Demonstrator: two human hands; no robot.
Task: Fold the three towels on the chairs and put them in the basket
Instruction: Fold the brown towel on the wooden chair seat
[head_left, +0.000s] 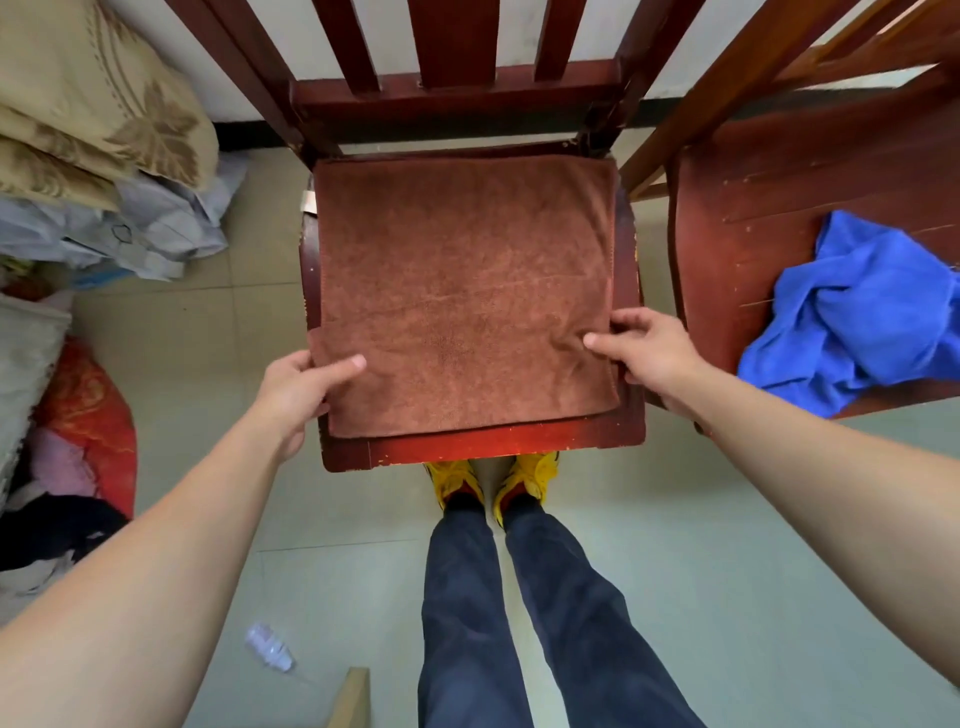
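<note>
A brown towel (462, 280) lies flat and doubled over on the seat of the middle wooden chair (483, 447). My left hand (298, 389) pinches its near left edge, thumb on top and fingers underneath. My right hand (641, 348) pinches the near right edge the same way. A crumpled blue towel (852, 317) lies on the seat of the right-hand chair (779, 171). No basket and no third towel are in view.
Folded beige bedding (98, 98) and a pile of clothes (78, 441) crowd the left side. A plastic bottle (270, 647) lies on the tiled floor near my legs. A wooden piece (350, 699) shows at the bottom edge.
</note>
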